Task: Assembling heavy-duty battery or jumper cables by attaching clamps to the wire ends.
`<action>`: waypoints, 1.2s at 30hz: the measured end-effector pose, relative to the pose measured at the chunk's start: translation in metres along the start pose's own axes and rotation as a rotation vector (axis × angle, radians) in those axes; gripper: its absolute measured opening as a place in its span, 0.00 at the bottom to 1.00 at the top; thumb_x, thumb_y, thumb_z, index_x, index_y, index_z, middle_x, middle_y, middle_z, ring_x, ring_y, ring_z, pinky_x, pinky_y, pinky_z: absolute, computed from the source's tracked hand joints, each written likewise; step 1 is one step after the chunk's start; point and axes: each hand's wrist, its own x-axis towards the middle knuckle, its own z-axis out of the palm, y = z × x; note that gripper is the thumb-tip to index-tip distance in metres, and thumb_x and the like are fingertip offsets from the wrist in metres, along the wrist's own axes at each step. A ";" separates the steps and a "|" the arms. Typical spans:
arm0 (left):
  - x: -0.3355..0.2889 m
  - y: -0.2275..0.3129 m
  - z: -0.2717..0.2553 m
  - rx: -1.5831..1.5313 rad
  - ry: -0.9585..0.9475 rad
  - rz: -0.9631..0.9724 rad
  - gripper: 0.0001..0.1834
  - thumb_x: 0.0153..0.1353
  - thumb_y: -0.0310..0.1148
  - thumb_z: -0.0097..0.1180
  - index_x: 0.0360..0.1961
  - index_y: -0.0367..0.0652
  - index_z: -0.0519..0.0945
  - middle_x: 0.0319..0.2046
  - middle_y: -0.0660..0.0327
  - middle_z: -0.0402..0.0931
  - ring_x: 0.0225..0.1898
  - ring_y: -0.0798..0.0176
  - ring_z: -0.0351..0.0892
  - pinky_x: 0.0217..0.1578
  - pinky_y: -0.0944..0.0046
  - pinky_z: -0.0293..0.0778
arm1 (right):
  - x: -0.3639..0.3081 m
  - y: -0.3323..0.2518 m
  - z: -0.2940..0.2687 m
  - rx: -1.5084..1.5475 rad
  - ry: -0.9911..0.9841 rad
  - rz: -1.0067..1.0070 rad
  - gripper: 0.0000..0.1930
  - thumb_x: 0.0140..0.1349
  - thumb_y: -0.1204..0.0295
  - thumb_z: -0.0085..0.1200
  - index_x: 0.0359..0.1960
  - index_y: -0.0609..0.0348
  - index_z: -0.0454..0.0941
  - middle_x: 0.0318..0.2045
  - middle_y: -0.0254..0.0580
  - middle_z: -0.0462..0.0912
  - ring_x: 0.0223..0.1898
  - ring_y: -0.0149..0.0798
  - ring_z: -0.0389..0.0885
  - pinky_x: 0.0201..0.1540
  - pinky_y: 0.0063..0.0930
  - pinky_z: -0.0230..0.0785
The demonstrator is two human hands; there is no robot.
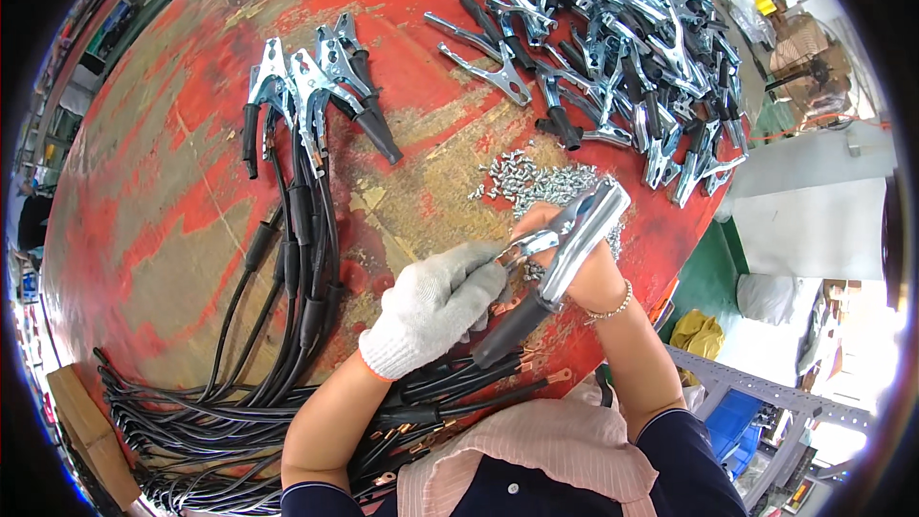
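In front of me a silver spring clamp (584,239) with a black handle sleeve (514,330) is tilted, its metal end up and to the right. My bare right hand (586,273) is closed around it from behind, most of its fingers hidden by the metal. My left hand (436,297), in a white knitted glove, is closed, its fingertips pinching close to the clamp's side. A small coppery and silvery part shows there; what the glove grips is mostly hidden. Just beyond the right hand lies a heap of small silver screws (536,179).
A big pile of loose clamps (622,48) covers the far right of the worn red table (144,230). Several clamps attached to black cables (311,86) lie left of centre. Bundled black cables (211,421) with copper lugs (558,376) run along the near edge. A cardboard piece (91,436) stands at the left.
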 end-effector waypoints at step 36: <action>0.005 -0.021 0.010 -0.518 -0.010 -0.059 0.25 0.70 0.45 0.48 0.60 0.39 0.68 0.27 0.57 0.79 0.16 0.70 0.75 0.13 0.72 0.65 | -0.111 0.020 -0.042 -0.988 0.279 -0.201 0.09 0.53 0.74 0.64 0.38 0.52 0.85 0.33 0.38 0.82 0.35 0.42 0.80 0.39 0.34 0.74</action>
